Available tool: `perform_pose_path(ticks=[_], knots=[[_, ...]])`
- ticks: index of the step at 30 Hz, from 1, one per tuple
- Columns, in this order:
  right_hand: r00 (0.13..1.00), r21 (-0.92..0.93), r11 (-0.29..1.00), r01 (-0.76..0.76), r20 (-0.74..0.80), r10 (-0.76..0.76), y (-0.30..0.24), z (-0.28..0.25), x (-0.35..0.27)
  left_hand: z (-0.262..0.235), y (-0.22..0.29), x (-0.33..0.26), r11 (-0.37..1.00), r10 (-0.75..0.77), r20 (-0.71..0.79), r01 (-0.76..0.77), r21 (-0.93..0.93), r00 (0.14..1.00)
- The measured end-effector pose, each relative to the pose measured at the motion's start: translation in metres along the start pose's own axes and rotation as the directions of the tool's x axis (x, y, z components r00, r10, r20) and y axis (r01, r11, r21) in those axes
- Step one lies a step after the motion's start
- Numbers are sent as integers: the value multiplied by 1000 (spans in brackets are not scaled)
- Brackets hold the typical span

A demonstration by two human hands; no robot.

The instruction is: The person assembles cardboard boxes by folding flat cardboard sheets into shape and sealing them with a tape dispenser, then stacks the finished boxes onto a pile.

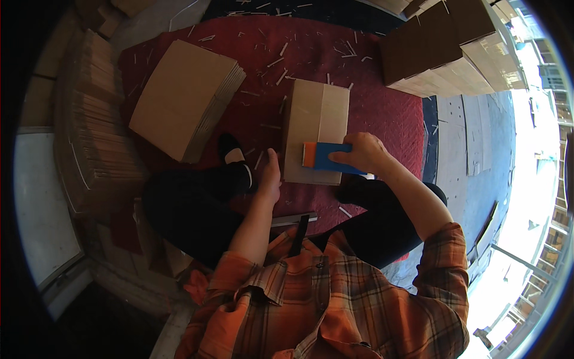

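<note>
On red cloth (388, 128), clamped fingers of right hand (366, 151) on blue-and-orange tool (327, 157) over cardboard box (312, 113), held left hand (271, 181) empty and unclenched near box, judged tool and box probably light and stiff, best to grip by opposite sides.

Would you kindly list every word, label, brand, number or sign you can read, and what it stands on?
There is no readable text.
Brown rectangular cardboard box: none visible.
Blue-and-orange object in the right hand: none legible.
Right edge of the picture: too bright and blurred to tell.
</note>
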State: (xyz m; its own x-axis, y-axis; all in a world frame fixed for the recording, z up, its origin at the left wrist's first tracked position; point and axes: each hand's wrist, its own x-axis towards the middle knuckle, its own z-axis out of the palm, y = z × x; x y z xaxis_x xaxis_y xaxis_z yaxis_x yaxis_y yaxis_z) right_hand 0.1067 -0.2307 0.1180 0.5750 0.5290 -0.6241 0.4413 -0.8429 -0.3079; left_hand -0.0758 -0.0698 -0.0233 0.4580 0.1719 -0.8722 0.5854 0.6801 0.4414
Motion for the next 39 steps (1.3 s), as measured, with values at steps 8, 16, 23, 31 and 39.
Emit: perform_pose_path(ticks=[8,16,23,31,39], knots=[[996,-57,994,91,6,-91,3,-1,2,43,13,-38,681,542,224,-580,448,810],[992,79,990,113,50,-117,20,-4,1,56,15,-33,547,675,176,-646,533,717],[989,159,979,129,47,-138,67,-28,-37,52,12,-25,627,616,158,-601,496,772],[1000,184,983,16,-6,-15,189,-16,-58,56,13,-29,694,559,168,-569,442,812],[996,96,994,-46,86,37,173,16,-11,61,16,-34,709,540,175,-557,433,823]])
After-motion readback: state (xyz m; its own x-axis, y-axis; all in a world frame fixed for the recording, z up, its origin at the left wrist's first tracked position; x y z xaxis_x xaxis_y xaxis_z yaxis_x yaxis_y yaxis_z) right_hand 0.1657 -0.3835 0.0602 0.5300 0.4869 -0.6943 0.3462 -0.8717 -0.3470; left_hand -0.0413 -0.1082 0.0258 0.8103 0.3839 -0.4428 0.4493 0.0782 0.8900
